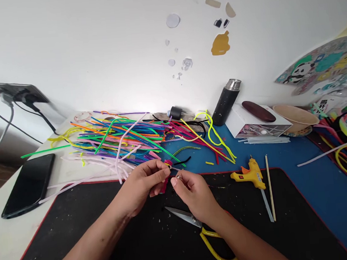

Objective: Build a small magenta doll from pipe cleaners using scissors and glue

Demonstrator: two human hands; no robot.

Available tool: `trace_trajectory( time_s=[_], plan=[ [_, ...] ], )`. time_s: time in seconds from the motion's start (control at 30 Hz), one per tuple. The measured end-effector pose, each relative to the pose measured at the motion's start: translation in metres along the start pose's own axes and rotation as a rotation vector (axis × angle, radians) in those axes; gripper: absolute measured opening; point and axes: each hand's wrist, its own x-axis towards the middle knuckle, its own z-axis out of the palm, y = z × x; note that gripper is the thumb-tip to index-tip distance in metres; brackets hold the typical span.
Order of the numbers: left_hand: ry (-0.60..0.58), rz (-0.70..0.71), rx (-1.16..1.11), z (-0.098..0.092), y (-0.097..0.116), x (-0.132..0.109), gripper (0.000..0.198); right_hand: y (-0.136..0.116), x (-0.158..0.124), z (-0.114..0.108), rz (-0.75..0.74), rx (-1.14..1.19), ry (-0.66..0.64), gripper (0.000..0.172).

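My left hand is closed in a pinch on a small magenta pipe-cleaner piece, which shows partly past the fingertips; its full shape is hidden. Just to the right, my right hand is also pinched, its thumb against the forefinger. A tiny brownish bit shows at those fingertips, too small to name. The two hands are close together but apart, above the black mat. Under my right hand and forearm lie scissors with yellow handles, blades pointing up-left. A short black pipe cleaner lies just beyond the hands.
Beyond the mat spreads a pile of colourful pipe cleaners. A phone lies at left. On the right are a yellow glue gun, a wooden stick, a black flask, a white box and more pipe cleaners.
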Motion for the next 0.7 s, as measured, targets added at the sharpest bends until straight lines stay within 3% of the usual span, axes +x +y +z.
trace_trajectory(
  time_s=[0.33,0.7],
  plan=[
    [-0.046,-0.004,-0.034,-0.0004,-0.0031,0.0002,0.047,-0.0007,-0.0023,0.0071,0.008,-0.022,-0.038,0.04],
    [-0.039,0.095,0.07,0.0002,-0.0018,-0.0005,0.05,-0.0017,-0.0016,0.0109,0.027,0.002,-0.033,0.035]
  ],
)
